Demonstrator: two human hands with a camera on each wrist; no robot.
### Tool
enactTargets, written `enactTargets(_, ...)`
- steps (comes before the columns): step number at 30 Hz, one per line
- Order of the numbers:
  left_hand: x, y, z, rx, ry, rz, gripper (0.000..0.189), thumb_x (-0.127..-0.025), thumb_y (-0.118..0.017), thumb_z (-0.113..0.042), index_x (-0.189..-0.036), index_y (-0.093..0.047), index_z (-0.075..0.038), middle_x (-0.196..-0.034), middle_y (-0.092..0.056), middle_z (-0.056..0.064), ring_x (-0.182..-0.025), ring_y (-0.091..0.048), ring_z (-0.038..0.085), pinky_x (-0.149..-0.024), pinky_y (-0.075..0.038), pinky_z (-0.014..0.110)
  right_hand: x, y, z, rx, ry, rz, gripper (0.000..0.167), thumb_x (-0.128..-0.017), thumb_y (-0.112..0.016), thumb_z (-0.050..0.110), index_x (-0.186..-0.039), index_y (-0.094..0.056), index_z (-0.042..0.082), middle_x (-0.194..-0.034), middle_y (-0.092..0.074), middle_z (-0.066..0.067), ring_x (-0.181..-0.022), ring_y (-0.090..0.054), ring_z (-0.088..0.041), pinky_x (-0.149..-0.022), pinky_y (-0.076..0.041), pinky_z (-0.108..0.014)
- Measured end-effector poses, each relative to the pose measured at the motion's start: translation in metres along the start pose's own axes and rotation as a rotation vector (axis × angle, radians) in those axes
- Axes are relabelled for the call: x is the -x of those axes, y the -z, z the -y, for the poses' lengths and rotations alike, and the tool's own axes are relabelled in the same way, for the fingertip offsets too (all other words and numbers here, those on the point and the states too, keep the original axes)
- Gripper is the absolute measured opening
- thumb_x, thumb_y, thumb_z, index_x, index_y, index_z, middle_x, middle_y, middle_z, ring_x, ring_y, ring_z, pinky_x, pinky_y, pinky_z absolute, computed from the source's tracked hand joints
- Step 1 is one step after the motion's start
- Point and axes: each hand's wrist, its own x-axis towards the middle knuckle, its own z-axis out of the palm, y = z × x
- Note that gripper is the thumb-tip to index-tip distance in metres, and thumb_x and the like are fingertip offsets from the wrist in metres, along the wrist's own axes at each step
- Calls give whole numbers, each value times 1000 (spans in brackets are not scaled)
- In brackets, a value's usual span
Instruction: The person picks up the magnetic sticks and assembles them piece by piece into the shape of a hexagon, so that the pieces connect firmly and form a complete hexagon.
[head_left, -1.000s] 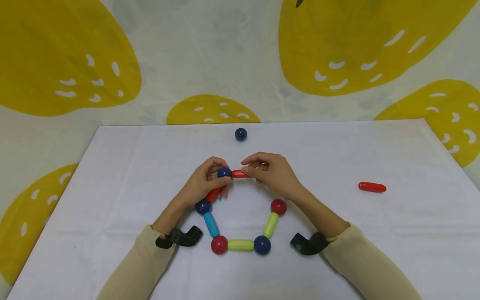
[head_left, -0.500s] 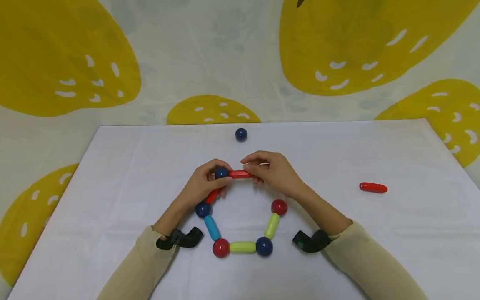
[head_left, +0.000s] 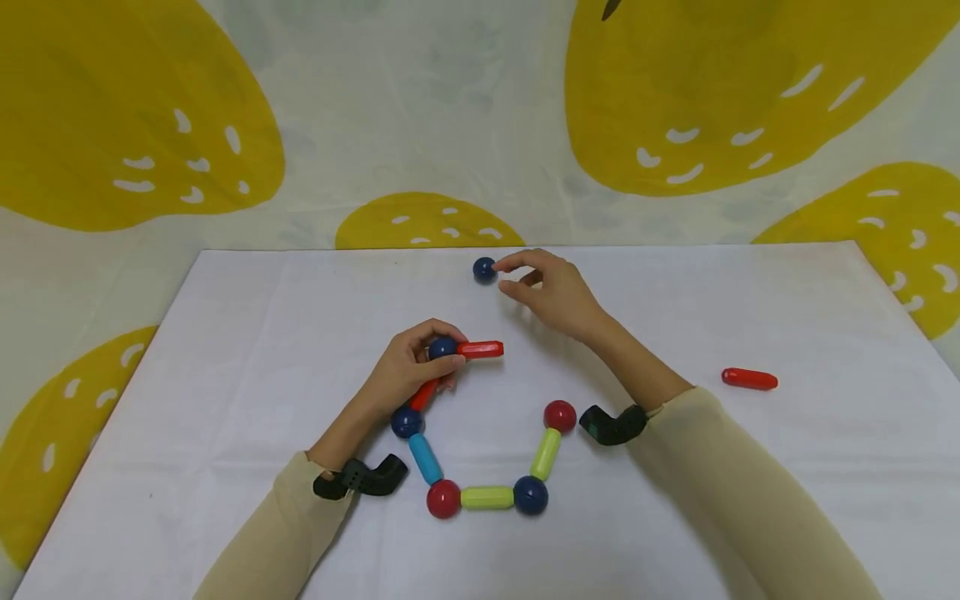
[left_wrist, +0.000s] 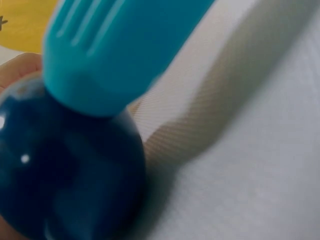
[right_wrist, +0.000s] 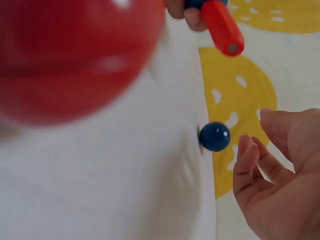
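Note:
My left hand (head_left: 408, 367) grips a dark blue ball (head_left: 442, 347) between thumb and fingers. A red magnetic rod (head_left: 481, 349) sticks out rightward from that ball, its far end free. From the same ball another red rod (head_left: 424, 393), partly behind the hand, runs down to a second blue ball (head_left: 407, 422). A turquoise rod (head_left: 425, 458), a red ball (head_left: 444, 499), yellow-green rods (head_left: 487, 498) and more balls continue the chain. My right hand (head_left: 555, 292) is beside a loose blue ball (right_wrist: 215, 136), thumb and fingers spread; contact is unclear.
A spare red rod (head_left: 750, 379) lies on the white table (head_left: 637, 533) at right. The chain's other end is a red ball (head_left: 560, 417), close to the right wrist camera (head_left: 612, 425). A lemon-patterned cloth (head_left: 420, 100) rises behind the table's far edge.
My right hand has let go of the red rod and moved up and away to the loose blue ball. The left hand stays on its ball, with the rod attached.

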Motion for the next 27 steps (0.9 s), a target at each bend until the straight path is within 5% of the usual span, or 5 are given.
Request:
enactTargets(11, 1, 0, 1, -63, -18, -8, 27, -93, -60, -3, -120, -61, 0, -72, -57, 26, -64, -54, 36, -61, -42, 24, -21, -2, -9, 113, 104, 167, 42, -92, -65, 13, -133, -56, 12, -145, -42, -6, -100, -57, -26, -83, -49, -36)
enactTargets(22, 1, 0, 2, -56, -37, -69, 25, -93, -62, -4, -117, -62, 2, -70, -55, 28, -62, -53, 37, -59, -43, 24, -27, -9, -10, 178, 117, 179, 44, -90, -67, 9, -132, -58, 15, -134, -45, -10, -91, -55, -24, -81, -47, -35)
enactTargets(27, -4, 4, 23, -56, -65, -68, 25, -93, -64, -13, -117, -64, -7, -68, -58, 19, -61, -55, 31, -60, -43, 26, -29, -11, -11, 224, 86, 169, 47, -88, -69, 11, -133, -57, 19, -130, -46, -10, -86, -56, -24, -79, -47, -34)
